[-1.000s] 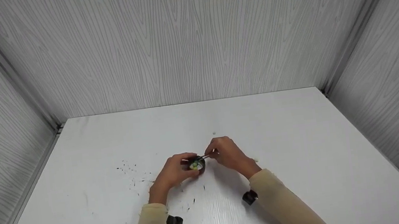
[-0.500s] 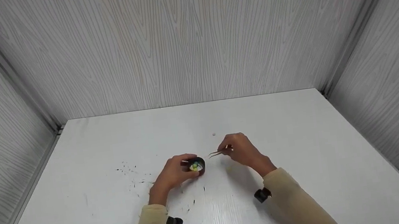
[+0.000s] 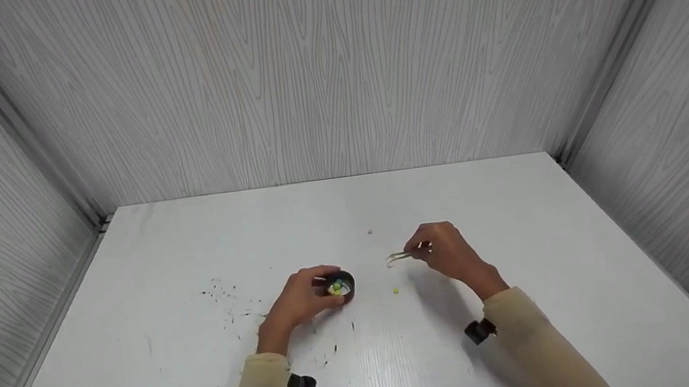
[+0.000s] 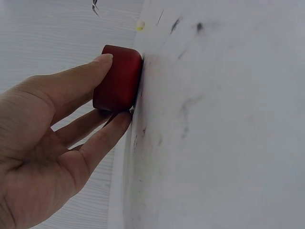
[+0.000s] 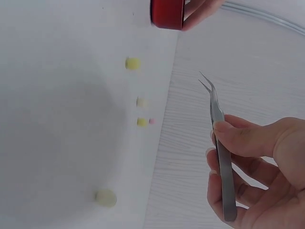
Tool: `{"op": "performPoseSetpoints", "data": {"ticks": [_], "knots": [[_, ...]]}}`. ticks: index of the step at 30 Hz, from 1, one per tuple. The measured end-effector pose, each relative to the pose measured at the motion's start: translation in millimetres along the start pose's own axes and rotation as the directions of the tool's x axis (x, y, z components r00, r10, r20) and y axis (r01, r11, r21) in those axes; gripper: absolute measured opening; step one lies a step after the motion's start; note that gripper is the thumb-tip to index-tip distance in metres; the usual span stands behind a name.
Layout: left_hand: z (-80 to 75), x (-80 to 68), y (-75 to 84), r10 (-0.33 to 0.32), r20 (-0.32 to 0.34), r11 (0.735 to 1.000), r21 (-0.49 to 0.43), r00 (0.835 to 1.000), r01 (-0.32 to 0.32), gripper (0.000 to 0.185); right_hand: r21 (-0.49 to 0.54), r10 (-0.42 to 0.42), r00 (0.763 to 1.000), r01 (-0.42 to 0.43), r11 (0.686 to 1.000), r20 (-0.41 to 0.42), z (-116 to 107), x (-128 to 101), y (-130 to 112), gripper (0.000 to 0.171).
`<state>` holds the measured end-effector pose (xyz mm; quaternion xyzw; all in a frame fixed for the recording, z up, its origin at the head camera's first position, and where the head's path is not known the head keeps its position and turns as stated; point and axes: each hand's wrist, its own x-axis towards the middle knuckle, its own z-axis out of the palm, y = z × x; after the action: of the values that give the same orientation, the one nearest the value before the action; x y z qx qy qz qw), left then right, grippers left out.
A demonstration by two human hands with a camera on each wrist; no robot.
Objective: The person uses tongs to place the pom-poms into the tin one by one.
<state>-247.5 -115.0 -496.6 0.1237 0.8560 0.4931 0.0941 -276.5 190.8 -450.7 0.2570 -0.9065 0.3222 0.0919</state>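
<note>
My left hand [image 3: 302,298] grips a small round container [image 3: 340,284] that stands on the white table [image 3: 518,211]; it is red outside [image 4: 118,76] and holds several coloured beads. My thumb lies on its top rim and my fingers curl round its lower side. To its right, my right hand [image 3: 445,249] pinches metal tweezers [image 3: 399,256] above the table. Their tips [image 5: 206,85] point towards the container, stand slightly apart and hold nothing. A yellow bead [image 3: 395,290] lies on the table between my hands.
Several more small beads lie loose on the table: yellow [image 5: 132,63], pale [image 5: 142,101], yellow [image 5: 141,122], pink [image 5: 152,121], pale green [image 5: 105,197]. Another tiny bead [image 3: 369,232] sits farther back. Dark specks [image 3: 226,297] are scattered to the left. Grey wood-grain walls close in three sides.
My right hand has carried the tweezers from over the container to the right. The yellow bead on the table now shows. My left hand has stayed on the container.
</note>
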Motion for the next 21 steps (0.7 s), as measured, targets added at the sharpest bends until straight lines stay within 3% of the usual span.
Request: {"op": "performPoseSetpoints", "data": {"ticks": [9,21], "knots": [[0.1,1.6,-2.7,0.035,0.012,0.999,0.002,0.999,-0.035,0.053,-0.045,0.041,0.999,-0.041,0.998,-0.007,-18.5,-17.0,21.2,0.017],[-0.3,-0.2,-1.4,-0.004,0.004,1.000,0.011,1.000,0.004,0.054,-0.087,0.070,0.998,-0.070,0.994,-0.002,-33.2,-35.7,35.6,0.017]]}}
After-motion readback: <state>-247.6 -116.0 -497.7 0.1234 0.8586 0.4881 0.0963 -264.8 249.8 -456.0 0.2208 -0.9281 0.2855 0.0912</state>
